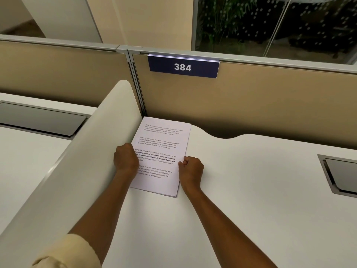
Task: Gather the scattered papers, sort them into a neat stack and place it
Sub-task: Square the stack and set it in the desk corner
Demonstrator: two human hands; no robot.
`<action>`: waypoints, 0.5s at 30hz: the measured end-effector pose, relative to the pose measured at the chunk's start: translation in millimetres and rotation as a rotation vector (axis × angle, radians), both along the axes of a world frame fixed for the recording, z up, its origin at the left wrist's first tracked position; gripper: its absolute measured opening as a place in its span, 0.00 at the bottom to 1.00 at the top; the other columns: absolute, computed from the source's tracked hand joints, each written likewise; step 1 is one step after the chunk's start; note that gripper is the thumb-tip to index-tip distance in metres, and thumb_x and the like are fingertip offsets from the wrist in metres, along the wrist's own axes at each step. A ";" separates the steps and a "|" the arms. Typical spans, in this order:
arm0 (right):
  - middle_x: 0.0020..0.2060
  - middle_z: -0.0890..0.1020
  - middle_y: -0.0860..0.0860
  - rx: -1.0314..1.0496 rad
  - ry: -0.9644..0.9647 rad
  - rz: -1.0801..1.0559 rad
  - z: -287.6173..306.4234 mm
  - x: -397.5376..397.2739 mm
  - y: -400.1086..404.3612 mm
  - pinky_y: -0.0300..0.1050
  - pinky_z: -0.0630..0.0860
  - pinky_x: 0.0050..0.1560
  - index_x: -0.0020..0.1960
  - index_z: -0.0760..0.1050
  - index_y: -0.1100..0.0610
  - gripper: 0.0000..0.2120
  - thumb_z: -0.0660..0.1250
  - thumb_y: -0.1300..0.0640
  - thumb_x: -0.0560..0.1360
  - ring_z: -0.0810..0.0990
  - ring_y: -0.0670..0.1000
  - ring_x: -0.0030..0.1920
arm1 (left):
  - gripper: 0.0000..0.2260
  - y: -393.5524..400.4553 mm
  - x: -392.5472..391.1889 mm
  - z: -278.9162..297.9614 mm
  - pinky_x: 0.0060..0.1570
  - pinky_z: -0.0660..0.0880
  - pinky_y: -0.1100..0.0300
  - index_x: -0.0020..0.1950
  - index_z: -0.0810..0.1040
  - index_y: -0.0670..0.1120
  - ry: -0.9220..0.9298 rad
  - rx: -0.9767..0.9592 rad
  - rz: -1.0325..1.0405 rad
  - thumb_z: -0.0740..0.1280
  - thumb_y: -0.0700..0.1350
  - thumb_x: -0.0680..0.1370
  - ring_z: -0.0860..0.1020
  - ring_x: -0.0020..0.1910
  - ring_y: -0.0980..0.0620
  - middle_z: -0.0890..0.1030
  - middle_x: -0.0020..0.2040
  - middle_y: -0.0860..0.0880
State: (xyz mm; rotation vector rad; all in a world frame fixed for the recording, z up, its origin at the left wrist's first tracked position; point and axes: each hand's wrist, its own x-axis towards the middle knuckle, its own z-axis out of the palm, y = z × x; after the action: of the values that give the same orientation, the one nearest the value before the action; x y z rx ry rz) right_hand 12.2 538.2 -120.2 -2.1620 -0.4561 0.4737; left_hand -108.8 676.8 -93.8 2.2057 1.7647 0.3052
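Curled fingers against paper stack

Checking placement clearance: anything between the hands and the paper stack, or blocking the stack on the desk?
Nothing visible. The left hand and right hand already touch the paper stack at its side edges. It lies flat on the desk, in the corner beside the white divider.

Paper stack: white, black printed text, some lines bold. Desk under stack: off-white. Partition behind stack: tan, grey trim. Sign above stack: navy, white "384". Sleeve: cream.
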 end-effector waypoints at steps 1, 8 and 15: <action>0.50 0.83 0.58 0.004 -0.004 -0.001 0.5 -0.4 -0.5 0.47 0.78 0.58 0.56 0.80 0.64 0.11 0.69 0.62 0.76 0.81 0.57 0.53 | 0.11 -0.4 -0.5 -0.1 0.52 0.76 0.45 0.54 0.79 0.35 -0.004 0.001 0.001 0.60 0.32 0.76 0.79 0.52 0.32 0.80 0.53 0.33; 0.49 0.83 0.57 0.036 0.022 -0.014 0.3 1.2 -1.6 0.45 0.77 0.59 0.63 0.75 0.60 0.18 0.71 0.62 0.74 0.82 0.54 0.52 | 0.10 -1.7 -3.2 -2.5 0.50 0.75 0.45 0.51 0.79 0.33 -0.014 0.031 -0.019 0.59 0.33 0.77 0.78 0.51 0.31 0.81 0.50 0.32; 0.44 0.84 0.55 0.087 0.068 -0.016 0.9 4.0 -5.2 0.44 0.78 0.53 0.57 0.77 0.61 0.15 0.73 0.58 0.73 0.82 0.53 0.45 | 0.09 -4.5 -3.4 -2.5 0.47 0.74 0.45 0.50 0.78 0.33 0.004 0.114 -0.062 0.58 0.35 0.79 0.78 0.50 0.32 0.81 0.50 0.32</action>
State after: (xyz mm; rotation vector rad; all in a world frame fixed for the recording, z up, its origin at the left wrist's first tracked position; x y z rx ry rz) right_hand 16.2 533.1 -119.3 -2.0582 -0.4144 0.5073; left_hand -112.2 672.3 -96.3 2.3356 1.7164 0.3969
